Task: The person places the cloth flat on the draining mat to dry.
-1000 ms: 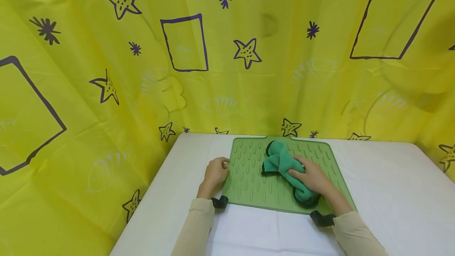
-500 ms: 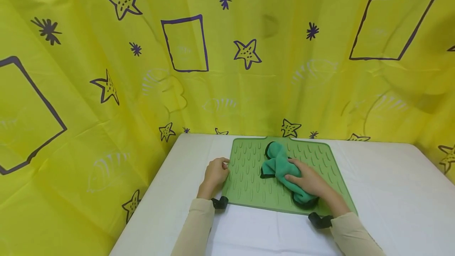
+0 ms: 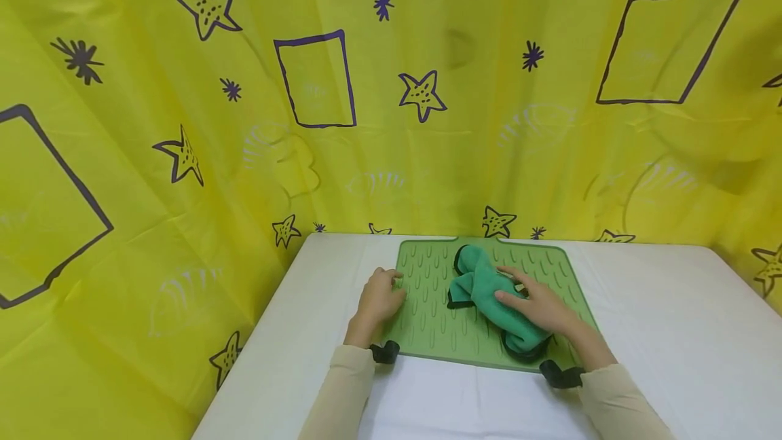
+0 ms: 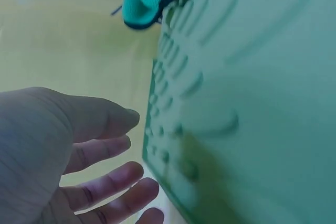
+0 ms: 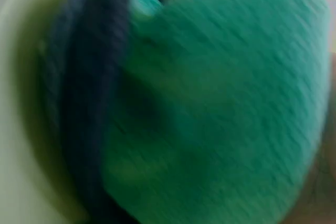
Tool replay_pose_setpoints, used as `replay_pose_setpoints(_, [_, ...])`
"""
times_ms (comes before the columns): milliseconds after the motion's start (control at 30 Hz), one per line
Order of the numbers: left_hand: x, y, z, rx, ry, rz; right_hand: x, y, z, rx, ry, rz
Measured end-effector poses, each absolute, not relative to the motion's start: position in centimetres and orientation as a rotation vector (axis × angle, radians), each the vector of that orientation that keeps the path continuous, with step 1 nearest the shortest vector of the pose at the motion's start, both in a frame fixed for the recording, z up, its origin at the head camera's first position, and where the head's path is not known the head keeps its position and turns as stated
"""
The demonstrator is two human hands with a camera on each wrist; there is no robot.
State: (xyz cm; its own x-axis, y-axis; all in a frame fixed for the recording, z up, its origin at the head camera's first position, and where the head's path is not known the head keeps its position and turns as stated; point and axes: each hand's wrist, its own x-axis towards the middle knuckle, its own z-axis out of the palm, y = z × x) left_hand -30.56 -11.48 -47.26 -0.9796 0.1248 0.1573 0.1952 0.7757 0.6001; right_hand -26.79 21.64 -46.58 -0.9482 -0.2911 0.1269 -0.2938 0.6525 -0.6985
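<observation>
A crumpled green cloth (image 3: 495,294) with dark edging lies bunched on the light green ridged mat (image 3: 427,331), right of its middle. My right hand (image 3: 544,304) holds the cloth's right side, thumb on top and fingers along the far side. In the right wrist view the cloth (image 5: 220,93) fills most of the picture and hides the fingertips. My left hand (image 3: 381,294) hovers over the mat's left edge, fingers loosely bent. The left wrist view shows this hand (image 4: 89,145) holding nothing, its fingertips apart from the mat (image 4: 262,103).
The mat lies on a white-covered table (image 3: 660,311). A yellow curtain (image 3: 391,175) printed with stars and frames hangs behind the table and along its left side. Both wrists carry small black mounts, such as the left black mount (image 3: 385,352).
My left hand has come off the mat's left edge and shifted slightly right and up. The right hand and cloth have moved only a little, with the cloth bulging more beside the thumb.
</observation>
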Motion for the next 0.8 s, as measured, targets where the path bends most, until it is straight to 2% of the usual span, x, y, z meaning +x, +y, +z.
replay_pose_setpoints(300, [-29.4,-8.1,-47.1,-0.502,-2.868,-0.859,-26.7,24.5,-45.4,0.431,-2.885,1.225])
replay_pose_setpoints(533, [-28.1,-5.5,-47.4,-0.652,-2.91,-0.78,-26.4,27.0,-45.5,0.497,-2.952,1.187])
replay_pose_setpoints(800, [-27.7,-4.6,-47.6,-0.812,-2.975,-0.671,-26.4,28.4,-45.7,0.532,-3.116,1.183])
